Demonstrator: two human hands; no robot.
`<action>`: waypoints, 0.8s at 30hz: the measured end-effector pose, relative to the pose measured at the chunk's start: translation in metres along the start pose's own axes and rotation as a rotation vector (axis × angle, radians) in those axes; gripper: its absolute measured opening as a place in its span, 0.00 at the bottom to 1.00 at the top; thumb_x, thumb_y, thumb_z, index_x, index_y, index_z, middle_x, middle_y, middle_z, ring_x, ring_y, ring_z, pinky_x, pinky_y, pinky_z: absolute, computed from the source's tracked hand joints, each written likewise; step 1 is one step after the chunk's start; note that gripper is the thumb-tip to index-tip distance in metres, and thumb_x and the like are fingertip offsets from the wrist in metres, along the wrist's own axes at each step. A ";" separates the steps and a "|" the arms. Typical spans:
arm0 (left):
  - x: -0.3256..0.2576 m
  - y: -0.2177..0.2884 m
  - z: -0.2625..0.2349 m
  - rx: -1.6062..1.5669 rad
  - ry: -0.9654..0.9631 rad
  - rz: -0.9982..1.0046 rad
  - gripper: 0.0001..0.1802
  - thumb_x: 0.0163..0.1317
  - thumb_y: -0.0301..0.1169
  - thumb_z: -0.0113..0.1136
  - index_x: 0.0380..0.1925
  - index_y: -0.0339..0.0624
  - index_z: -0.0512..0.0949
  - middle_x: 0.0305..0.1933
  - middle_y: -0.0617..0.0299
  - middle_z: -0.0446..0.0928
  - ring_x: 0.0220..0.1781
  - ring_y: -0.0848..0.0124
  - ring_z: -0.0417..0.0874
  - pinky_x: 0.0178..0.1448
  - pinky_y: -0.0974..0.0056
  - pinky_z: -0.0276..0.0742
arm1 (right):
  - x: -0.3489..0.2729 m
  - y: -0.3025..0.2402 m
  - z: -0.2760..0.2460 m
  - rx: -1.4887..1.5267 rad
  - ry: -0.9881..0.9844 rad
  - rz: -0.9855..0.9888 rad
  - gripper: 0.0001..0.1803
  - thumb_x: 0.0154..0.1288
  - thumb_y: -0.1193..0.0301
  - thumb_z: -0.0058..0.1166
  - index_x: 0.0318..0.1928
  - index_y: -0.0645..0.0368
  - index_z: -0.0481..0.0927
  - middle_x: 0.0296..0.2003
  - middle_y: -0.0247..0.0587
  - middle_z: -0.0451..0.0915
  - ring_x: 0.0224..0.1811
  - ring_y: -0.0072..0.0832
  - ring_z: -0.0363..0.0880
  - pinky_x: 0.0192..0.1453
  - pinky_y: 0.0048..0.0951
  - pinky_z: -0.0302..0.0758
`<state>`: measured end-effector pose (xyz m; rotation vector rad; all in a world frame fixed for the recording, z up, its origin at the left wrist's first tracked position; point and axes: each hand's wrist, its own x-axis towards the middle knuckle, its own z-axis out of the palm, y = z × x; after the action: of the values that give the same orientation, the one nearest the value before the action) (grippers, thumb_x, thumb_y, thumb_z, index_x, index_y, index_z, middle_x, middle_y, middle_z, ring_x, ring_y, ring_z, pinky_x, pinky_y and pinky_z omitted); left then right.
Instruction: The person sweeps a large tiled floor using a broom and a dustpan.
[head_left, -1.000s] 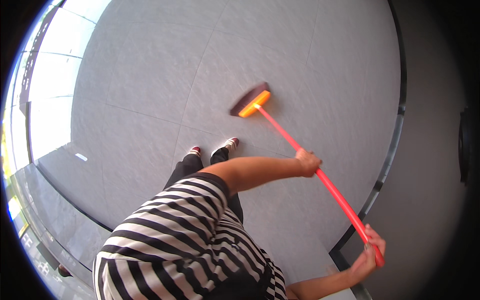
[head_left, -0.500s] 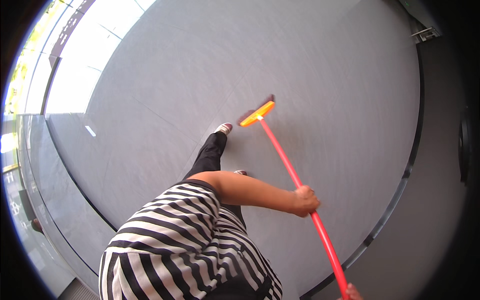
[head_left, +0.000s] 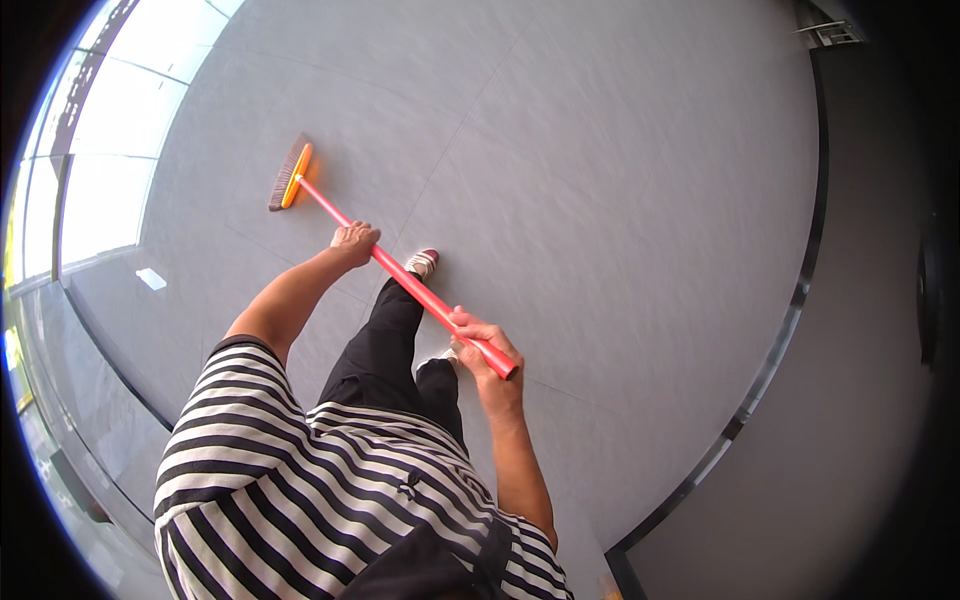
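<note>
Gripping the red broom [head_left: 400,272], left hand [head_left: 354,241] clasps mid-handle, right hand [head_left: 482,342] clenches the near end; its head rests far left on the floor [head_left: 620,180] (light, stiff, probably smooth pole, best held two-handed).

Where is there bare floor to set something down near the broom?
Bare grey floor spreads right of the red broom handle as far as the dark wall strip. A smaller patch lies between the broom head and the windows. It is crowded around the shoes.

Grey tiled floor [head_left: 620,180]; bright glazed windows [head_left: 110,150] at left; dark wall strip [head_left: 815,250] at right.
</note>
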<state>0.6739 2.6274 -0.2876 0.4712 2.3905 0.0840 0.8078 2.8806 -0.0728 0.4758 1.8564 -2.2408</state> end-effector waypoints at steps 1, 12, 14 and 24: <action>0.003 0.013 0.001 -0.013 0.007 0.013 0.09 0.51 0.34 0.57 0.34 0.49 0.76 0.40 0.61 0.74 0.51 0.63 0.73 0.46 0.57 0.73 | -0.002 0.003 -0.011 -0.032 0.039 -0.034 0.05 0.55 0.81 0.53 0.34 0.65 0.75 0.44 0.45 0.76 0.53 0.34 0.71 0.54 0.30 0.71; -0.033 0.451 -0.047 -0.337 -0.107 0.868 0.12 0.53 0.38 0.54 0.38 0.55 0.76 0.38 0.66 0.77 0.51 0.65 0.73 0.43 0.53 0.68 | -0.189 -0.221 -0.118 -0.691 0.604 -0.221 0.06 0.49 0.81 0.46 0.31 0.69 0.72 0.36 0.57 0.76 0.46 0.48 0.73 0.55 0.45 0.67; -0.041 0.482 -0.055 -0.458 -0.125 0.944 0.11 0.53 0.38 0.54 0.38 0.53 0.76 0.40 0.62 0.77 0.49 0.64 0.75 0.44 0.55 0.69 | -0.188 -0.234 -0.099 -0.950 0.445 -0.389 0.05 0.52 0.82 0.52 0.31 0.71 0.72 0.33 0.58 0.77 0.40 0.48 0.77 0.49 0.42 0.75; -0.112 0.392 -0.136 -0.208 0.170 1.053 0.08 0.49 0.34 0.55 0.30 0.45 0.73 0.26 0.62 0.76 0.40 0.65 0.77 0.33 0.59 0.73 | -0.247 -0.251 -0.072 -0.777 0.669 -0.798 0.09 0.51 0.74 0.47 0.26 0.72 0.70 0.26 0.62 0.75 0.31 0.52 0.77 0.41 0.48 0.77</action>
<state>0.7859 2.9616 -0.0419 1.6008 1.9937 0.8456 0.9594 2.9862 0.2355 0.3915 3.5208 -1.4763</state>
